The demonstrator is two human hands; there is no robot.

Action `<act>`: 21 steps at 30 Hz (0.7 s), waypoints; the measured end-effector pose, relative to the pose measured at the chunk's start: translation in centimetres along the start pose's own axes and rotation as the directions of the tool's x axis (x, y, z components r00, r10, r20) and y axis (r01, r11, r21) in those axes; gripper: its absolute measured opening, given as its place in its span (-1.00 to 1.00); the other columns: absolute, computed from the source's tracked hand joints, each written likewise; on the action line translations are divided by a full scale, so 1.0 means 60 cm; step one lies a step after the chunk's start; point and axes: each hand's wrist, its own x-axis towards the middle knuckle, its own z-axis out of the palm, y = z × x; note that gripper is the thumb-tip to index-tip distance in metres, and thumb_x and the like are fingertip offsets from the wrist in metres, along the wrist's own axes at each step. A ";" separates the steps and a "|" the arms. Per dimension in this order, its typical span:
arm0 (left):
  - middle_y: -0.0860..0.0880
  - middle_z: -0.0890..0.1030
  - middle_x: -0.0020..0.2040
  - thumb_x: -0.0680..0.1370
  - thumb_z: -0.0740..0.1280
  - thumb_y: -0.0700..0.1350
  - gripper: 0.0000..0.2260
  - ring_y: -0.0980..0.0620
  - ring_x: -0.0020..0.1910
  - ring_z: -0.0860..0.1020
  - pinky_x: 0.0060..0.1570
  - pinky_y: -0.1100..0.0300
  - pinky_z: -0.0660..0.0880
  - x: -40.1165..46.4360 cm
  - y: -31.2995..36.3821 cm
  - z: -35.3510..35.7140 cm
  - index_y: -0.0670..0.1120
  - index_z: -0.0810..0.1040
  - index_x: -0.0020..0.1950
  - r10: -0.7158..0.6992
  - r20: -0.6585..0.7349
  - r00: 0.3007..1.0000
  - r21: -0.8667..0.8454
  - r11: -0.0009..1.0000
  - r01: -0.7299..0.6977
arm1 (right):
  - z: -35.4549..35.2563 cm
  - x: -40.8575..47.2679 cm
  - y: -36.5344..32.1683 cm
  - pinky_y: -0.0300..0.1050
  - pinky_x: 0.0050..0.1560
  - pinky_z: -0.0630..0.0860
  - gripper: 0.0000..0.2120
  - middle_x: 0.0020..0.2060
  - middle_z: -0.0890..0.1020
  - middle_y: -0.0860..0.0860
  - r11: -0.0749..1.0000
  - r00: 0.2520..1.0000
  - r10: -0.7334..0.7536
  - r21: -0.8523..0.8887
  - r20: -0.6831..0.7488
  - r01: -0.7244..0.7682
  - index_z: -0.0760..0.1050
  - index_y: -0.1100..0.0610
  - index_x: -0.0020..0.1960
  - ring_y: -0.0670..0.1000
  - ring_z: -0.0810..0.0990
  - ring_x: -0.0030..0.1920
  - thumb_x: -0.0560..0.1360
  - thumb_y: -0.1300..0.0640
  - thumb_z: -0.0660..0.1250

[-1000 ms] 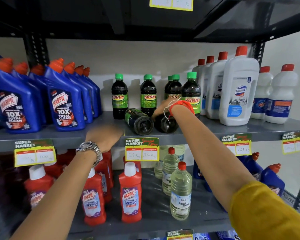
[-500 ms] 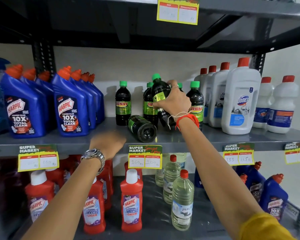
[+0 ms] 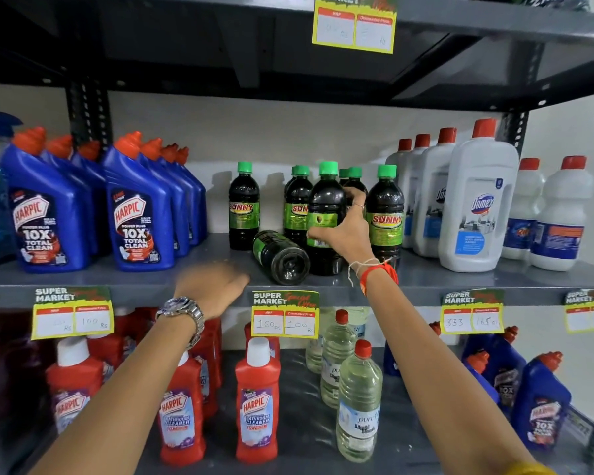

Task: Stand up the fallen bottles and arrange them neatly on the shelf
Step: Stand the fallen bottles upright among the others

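Several dark Sunny bottles with green caps stand on the middle shelf [image 3: 124, 281]. My right hand [image 3: 345, 231] is wrapped around one dark bottle [image 3: 324, 207], which stands upright near the shelf's front. Another dark bottle [image 3: 282, 257] lies on its side just left of it, its base facing me. My left hand [image 3: 211, 284], blurred and holding nothing, hovers at the shelf's front edge, left of the fallen bottle. A watch is on that wrist.
Blue Harpic bottles [image 3: 136, 214] fill the left of the shelf. White Domex bottles [image 3: 477, 204] fill the right. Below stand red Harpic bottles [image 3: 256, 402] and clear bottles [image 3: 357, 406]. Yellow price tags [image 3: 285, 313] hang on the shelf edge.
My right hand lifted a fallen dark bottle from the shelf, turned it upright and set it down standing. My left hand has shifted to the right along the shelf edge.
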 end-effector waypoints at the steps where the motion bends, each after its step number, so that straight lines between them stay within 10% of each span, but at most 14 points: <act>1: -0.06 0.57 0.12 0.48 -0.13 0.17 -0.47 -0.03 -0.06 0.53 -0.31 0.17 0.29 -0.001 -0.001 0.001 -0.01 0.48 0.20 0.006 0.006 1.000 0.007 1.000 -0.006 | 0.000 0.000 0.000 -0.03 0.17 0.48 -0.11 0.15 0.54 0.13 1.000 1.000 -0.006 -0.011 0.013 0.006 0.12 0.06 0.36 0.08 0.55 0.02 0.20 0.20 0.57; 10: -0.08 0.58 0.13 0.52 -0.09 0.16 -0.50 -0.05 0.01 0.55 -0.32 0.18 0.27 0.010 0.002 -0.009 -0.04 0.47 0.22 0.019 -0.018 1.000 0.029 0.999 -0.018 | 0.004 0.015 -0.021 0.07 0.31 0.38 0.06 0.33 0.32 0.29 0.911 0.996 -0.036 -0.413 -0.088 -0.004 0.11 0.23 0.44 0.27 0.34 0.35 0.17 -0.17 0.57; 17: -0.06 0.57 0.13 0.27 -0.35 0.21 -0.21 -0.07 0.03 0.55 -0.38 0.18 0.16 0.017 -0.005 0.000 0.01 0.49 0.19 0.066 -0.026 0.998 0.071 0.995 -0.064 | -0.015 0.039 -0.008 0.02 0.11 0.56 -0.23 0.27 0.44 0.20 0.972 0.974 0.194 0.112 0.116 -0.207 0.17 0.18 0.34 0.07 0.54 0.10 0.28 0.25 0.55; 21: -0.05 0.60 0.05 0.39 -0.21 0.21 -0.37 -0.05 -0.05 0.57 -0.38 0.19 0.20 0.017 -0.006 0.003 0.00 0.51 0.14 0.020 -0.057 0.998 0.031 0.999 -0.018 | -0.013 0.028 -0.016 0.00 0.25 0.47 -0.13 0.36 0.38 0.21 0.986 0.977 0.167 -0.042 0.131 -0.163 0.11 0.21 0.43 0.12 0.48 0.23 0.31 0.08 0.54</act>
